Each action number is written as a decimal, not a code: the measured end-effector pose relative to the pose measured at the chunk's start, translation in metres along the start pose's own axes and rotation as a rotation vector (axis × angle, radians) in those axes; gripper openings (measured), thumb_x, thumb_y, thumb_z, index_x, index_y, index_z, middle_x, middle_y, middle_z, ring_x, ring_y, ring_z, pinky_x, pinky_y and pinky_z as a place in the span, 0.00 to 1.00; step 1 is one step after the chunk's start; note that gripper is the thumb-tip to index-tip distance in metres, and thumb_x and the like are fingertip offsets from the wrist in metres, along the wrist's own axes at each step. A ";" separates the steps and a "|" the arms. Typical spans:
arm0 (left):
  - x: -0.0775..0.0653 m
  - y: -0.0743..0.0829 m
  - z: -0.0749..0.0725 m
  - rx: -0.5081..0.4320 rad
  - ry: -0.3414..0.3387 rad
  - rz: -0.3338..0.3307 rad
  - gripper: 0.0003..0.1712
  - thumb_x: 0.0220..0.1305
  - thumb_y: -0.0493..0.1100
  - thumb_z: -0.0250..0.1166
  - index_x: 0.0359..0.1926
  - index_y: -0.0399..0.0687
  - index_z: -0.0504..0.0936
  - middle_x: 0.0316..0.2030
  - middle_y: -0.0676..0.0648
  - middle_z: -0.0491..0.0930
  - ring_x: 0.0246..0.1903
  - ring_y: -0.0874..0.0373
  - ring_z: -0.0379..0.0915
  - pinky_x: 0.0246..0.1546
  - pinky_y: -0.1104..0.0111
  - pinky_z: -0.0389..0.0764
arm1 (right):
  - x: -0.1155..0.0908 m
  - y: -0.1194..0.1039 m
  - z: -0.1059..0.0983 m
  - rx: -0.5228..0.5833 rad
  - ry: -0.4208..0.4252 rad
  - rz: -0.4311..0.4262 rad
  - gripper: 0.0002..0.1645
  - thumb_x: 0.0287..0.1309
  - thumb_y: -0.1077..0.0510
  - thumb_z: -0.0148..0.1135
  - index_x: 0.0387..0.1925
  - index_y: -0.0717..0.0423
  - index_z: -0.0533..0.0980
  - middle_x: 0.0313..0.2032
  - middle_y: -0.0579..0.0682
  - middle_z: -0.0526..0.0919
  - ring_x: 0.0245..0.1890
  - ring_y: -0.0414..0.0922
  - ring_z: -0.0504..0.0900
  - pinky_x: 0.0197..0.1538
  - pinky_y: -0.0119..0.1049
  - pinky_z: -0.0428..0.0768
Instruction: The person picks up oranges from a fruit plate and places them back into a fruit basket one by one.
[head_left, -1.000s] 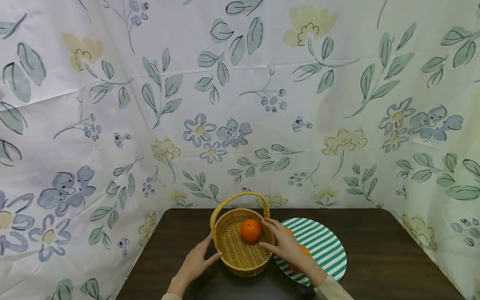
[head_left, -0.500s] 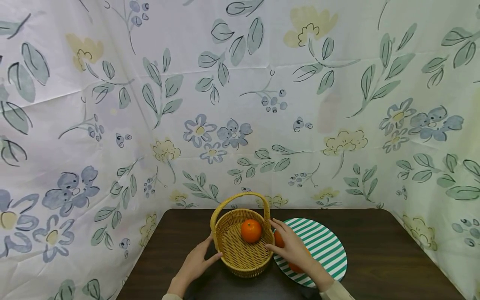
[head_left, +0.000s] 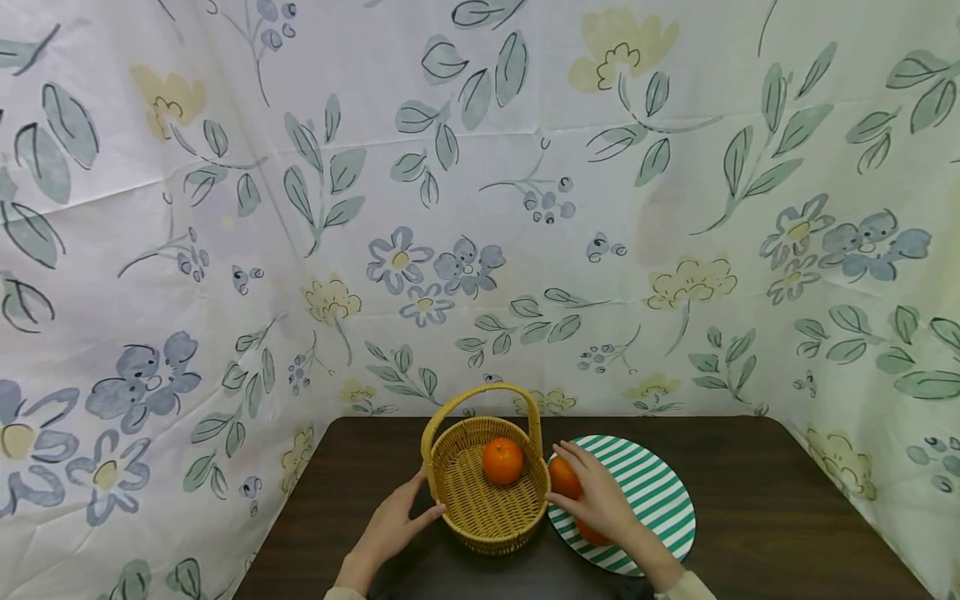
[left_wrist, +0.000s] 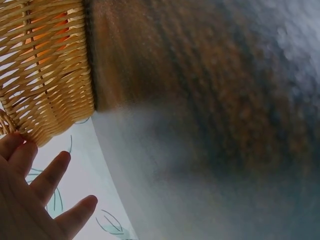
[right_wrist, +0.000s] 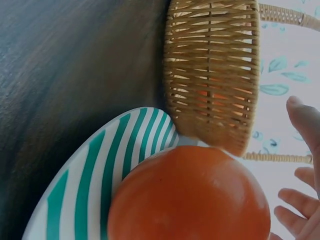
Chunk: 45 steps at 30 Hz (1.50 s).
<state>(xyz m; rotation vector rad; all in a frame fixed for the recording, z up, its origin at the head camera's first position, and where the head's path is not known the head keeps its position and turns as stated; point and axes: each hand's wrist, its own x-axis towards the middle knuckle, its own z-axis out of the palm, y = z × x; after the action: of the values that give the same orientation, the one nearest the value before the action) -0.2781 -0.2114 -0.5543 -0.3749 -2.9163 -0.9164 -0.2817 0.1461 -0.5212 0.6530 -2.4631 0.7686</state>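
Observation:
A woven basket [head_left: 491,543] with a tall handle stands on the table, holding one orange [head_left: 502,461]. My left hand [head_left: 386,525] rests against its left side, fingers extended; the left wrist view shows fingertips [left_wrist: 61,159] spread at the wicker. Above the striped plate [head_left: 656,487], to the basket's right, is my right hand [head_left: 606,504], its fingers and thumb apart over an orange [head_left: 562,477]. Another orange [head_left: 591,533] lies partly hidden beneath that hand. One large orange [right_wrist: 190,197] fills the lower part of the right wrist view, with spread fingers beyond it.
The dark wooden table [head_left: 757,500] extends on both sides of the basket and plate. A floral cloth [head_left: 480,208] hangs behind the table and along its left and right sides. The basket's handle [head_left: 480,392] arches above its rim.
My right hand has moved from the basket's right rim rightward over the plate, to the orange nearest the basket. My left hand and the basket have stayed in place.

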 end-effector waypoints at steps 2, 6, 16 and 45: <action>0.000 0.000 0.000 -0.001 -0.001 -0.002 0.45 0.58 0.70 0.54 0.72 0.64 0.49 0.68 0.48 0.59 0.64 0.43 0.59 0.59 0.43 0.62 | -0.002 0.002 0.000 -0.007 0.010 -0.002 0.46 0.40 0.44 0.74 0.62 0.53 0.69 0.59 0.59 0.71 0.56 0.56 0.73 0.50 0.53 0.76; -0.001 0.000 0.000 -0.009 -0.002 -0.009 0.45 0.58 0.70 0.54 0.72 0.66 0.49 0.68 0.48 0.59 0.64 0.43 0.59 0.59 0.43 0.62 | -0.005 0.006 0.000 -0.030 0.035 -0.015 0.44 0.39 0.43 0.74 0.60 0.55 0.71 0.58 0.59 0.72 0.54 0.57 0.73 0.52 0.57 0.73; 0.000 -0.001 0.002 -0.015 0.018 0.004 0.44 0.58 0.69 0.54 0.72 0.67 0.49 0.68 0.49 0.59 0.64 0.44 0.59 0.59 0.44 0.63 | -0.013 0.017 0.000 -0.055 0.052 -0.007 0.45 0.39 0.39 0.73 0.59 0.55 0.72 0.57 0.58 0.73 0.52 0.55 0.74 0.52 0.57 0.72; -0.002 -0.001 0.003 -0.022 0.016 -0.005 0.43 0.60 0.68 0.54 0.72 0.68 0.47 0.68 0.49 0.58 0.65 0.45 0.58 0.59 0.44 0.63 | -0.045 0.031 -0.002 -0.045 -0.007 0.123 0.46 0.37 0.37 0.73 0.59 0.50 0.72 0.59 0.57 0.71 0.50 0.55 0.76 0.43 0.53 0.77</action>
<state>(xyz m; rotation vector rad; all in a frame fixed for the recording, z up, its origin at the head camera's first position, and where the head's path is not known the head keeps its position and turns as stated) -0.2763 -0.2107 -0.5574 -0.3604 -2.8958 -0.9485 -0.2638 0.1835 -0.5574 0.4919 -2.5382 0.7550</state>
